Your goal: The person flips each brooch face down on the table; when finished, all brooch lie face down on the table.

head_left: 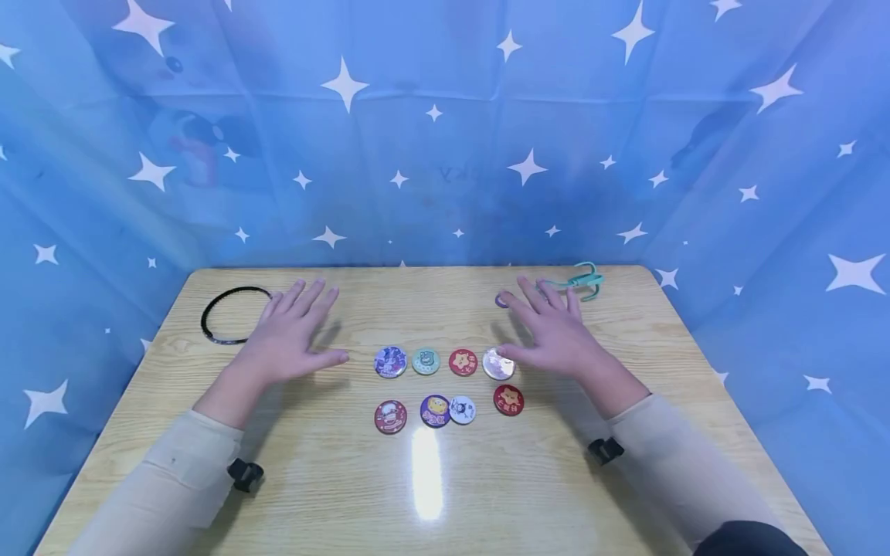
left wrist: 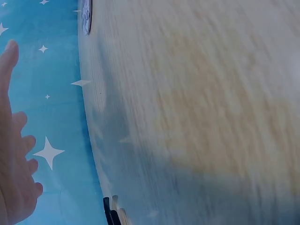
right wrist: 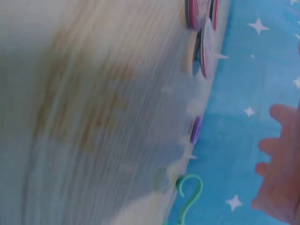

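Fingers spread, my left hand (head_left: 292, 332) is held over the table's left side, beside a thin black ring-shaped band (head_left: 206, 316). My right hand (head_left: 556, 332) is also spread with nothing gripped, above the right side. Its thumb overlaps the edge of a silvery round badge (head_left: 497, 364) in the head view, but the right wrist view shows the hand (right wrist: 281, 173) raised clear of the table. Between the hands lie several round badges in two rough rows, among them a blue-purple one (head_left: 391, 361), a pale green one (head_left: 426, 361) and a red star one (head_left: 463, 362).
Nearer the front are a dark red badge (head_left: 391, 417), a purple-yellow badge (head_left: 435, 411) touching a white one (head_left: 462, 410), and another red badge (head_left: 509, 400). A purple badge (head_left: 501, 300) and a turquoise hooked item (head_left: 587, 282) lie at the back right. Blue star-patterned cloth (head_left: 431, 193) surrounds the table.
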A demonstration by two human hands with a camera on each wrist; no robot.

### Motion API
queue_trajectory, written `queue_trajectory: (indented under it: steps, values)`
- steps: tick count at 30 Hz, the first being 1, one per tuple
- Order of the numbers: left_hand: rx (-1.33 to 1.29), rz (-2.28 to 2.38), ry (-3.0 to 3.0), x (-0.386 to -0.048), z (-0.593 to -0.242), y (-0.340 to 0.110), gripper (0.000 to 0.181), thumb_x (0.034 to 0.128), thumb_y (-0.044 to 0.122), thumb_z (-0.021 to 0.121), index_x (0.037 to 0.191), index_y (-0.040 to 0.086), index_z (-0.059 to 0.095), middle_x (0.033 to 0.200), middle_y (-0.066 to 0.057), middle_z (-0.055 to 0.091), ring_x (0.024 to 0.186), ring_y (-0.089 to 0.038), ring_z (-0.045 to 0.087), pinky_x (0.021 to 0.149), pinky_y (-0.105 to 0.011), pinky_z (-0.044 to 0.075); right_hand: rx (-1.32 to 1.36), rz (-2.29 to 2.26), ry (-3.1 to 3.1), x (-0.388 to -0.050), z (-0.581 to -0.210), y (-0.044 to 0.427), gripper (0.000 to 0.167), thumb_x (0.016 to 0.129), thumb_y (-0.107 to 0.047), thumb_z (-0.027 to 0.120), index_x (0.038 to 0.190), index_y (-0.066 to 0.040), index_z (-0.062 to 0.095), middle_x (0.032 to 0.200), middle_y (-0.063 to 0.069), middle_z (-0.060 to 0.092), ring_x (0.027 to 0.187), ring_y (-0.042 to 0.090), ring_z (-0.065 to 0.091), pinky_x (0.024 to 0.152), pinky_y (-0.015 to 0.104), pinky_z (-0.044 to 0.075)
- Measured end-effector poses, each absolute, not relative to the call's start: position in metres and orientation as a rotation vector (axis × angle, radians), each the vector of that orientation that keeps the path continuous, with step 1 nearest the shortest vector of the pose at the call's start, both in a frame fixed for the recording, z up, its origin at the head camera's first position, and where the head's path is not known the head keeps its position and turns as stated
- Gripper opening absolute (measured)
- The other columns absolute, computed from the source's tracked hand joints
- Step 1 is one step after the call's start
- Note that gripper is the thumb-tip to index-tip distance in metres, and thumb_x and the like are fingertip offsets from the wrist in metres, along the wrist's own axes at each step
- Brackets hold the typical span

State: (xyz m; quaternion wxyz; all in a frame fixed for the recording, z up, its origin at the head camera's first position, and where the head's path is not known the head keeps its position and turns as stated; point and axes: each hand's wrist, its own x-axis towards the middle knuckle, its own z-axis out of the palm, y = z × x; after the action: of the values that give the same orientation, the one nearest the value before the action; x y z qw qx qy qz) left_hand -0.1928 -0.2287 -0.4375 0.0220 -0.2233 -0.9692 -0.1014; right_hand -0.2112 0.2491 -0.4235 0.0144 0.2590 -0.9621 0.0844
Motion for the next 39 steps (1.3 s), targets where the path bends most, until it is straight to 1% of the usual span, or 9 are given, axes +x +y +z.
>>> queue_trajectory:
  steps: [5,10,12,15,19,22,30,35,39]
  values:
    - [-0.745,-0.325,-2.968,-0.193,-0.444,-0.224,0.109,0.0903,0.076,0.066,0.171,0.014,0.024,0.177,-0.016,0.013,0.161,-0.047,0.007,0.125,-0.069,0.005,0.851,0.336,-2.993,-0.209,-0.431,0.239,0.097,0.093,-0.076,0.061,0.171,-0.029,0.027,0.178,0.012,0.009,0.161,0.045,0.005,0.119,0.074,-0.01]
    - [-0.786,-0.359,-2.933,-0.19,-0.451,-0.216,0.107,0.0893,0.077,0.065,0.168,0.013,0.032,0.176,-0.016,0.017,0.16,-0.047,0.01,0.124,-0.071,0.01,0.855,0.346,-3.007,-0.207,-0.439,0.233,0.094,0.094,-0.072,0.063,0.17,-0.026,0.031,0.178,0.015,0.014,0.161,0.046,0.007,0.119,0.076,-0.007]
    - [-0.789,-0.371,-2.926,-0.19,-0.452,-0.215,0.106,0.0892,0.076,0.067,0.168,0.013,0.033,0.176,-0.016,0.019,0.16,-0.047,0.012,0.123,-0.072,0.011,0.861,0.359,-3.0,-0.206,-0.441,0.231,0.093,0.094,-0.071,0.064,0.169,-0.025,0.034,0.177,0.016,0.017,0.161,0.047,0.009,0.119,0.077,-0.005]
    - [-0.79,-0.358,-2.938,-0.189,-0.453,-0.213,0.105,0.0896,0.076,0.066,0.168,0.013,0.033,0.176,-0.016,0.019,0.16,-0.046,0.012,0.123,-0.072,0.011,0.868,0.352,-3.001,-0.206,-0.444,0.228,0.092,0.095,-0.075,0.059,0.169,-0.026,0.034,0.177,0.014,0.018,0.161,0.044,0.01,0.12,0.075,-0.004]
    - [-0.791,-0.325,-2.959,-0.189,-0.455,-0.21,0.106,0.0898,0.079,0.063,0.169,0.015,0.032,0.176,-0.015,0.019,0.16,-0.045,0.013,0.123,-0.072,0.013,0.865,0.348,-3.018,-0.208,-0.445,0.224,0.091,0.096,-0.077,0.056,0.169,-0.027,0.033,0.177,0.011,0.016,0.162,0.039,0.008,0.122,0.072,-0.004]
    - [-0.792,-0.316,-2.949,-0.19,-0.457,-0.209,0.106,0.0895,0.079,0.063,0.168,0.015,0.034,0.175,-0.016,0.022,0.159,-0.046,0.017,0.122,-0.072,0.017,0.865,0.36,-3.023,-0.209,-0.445,0.219,0.09,0.097,-0.075,0.057,0.169,-0.027,0.033,0.178,0.011,0.015,0.162,0.039,0.007,0.122,0.072,-0.002]
    - [-0.794,-0.434,-2.945,-0.19,-0.461,-0.205,0.102,0.0891,0.074,0.068,0.165,0.013,0.04,0.173,-0.018,0.029,0.157,-0.047,0.024,0.12,-0.073,0.022,0.894,0.39,-3.025,-0.21,-0.45,0.204,0.09,0.096,-0.077,0.054,0.168,-0.027,0.035,0.177,0.012,0.017,0.162,0.041,0.011,0.122,0.073,0.002]
    - [-0.811,-0.484,-2.941,-0.191,-0.463,-0.201,0.102,0.0849,0.073,0.075,0.162,0.014,0.045,0.168,-0.02,0.038,0.153,-0.048,0.032,0.12,-0.071,0.025,0.915,0.414,-3.014,-0.21,-0.455,0.195,0.091,0.094,-0.076,0.06,0.166,-0.024,0.039,0.175,0.016,0.023,0.16,0.045,0.017,0.122,0.075,0.007]
    - [-0.81,-0.515,-2.941,-0.191,-0.467,-0.199,0.102,0.0835,0.072,0.077,0.161,0.014,0.047,0.165,-0.02,0.042,0.15,-0.047,0.038,0.119,-0.07,0.027,0.94,0.437,-3.0,-0.209,-0.46,0.188,0.091,0.093,-0.072,0.065,0.165,-0.022,0.042,0.173,0.018,0.028,0.158,0.047,0.021,0.122,0.074,0.01]
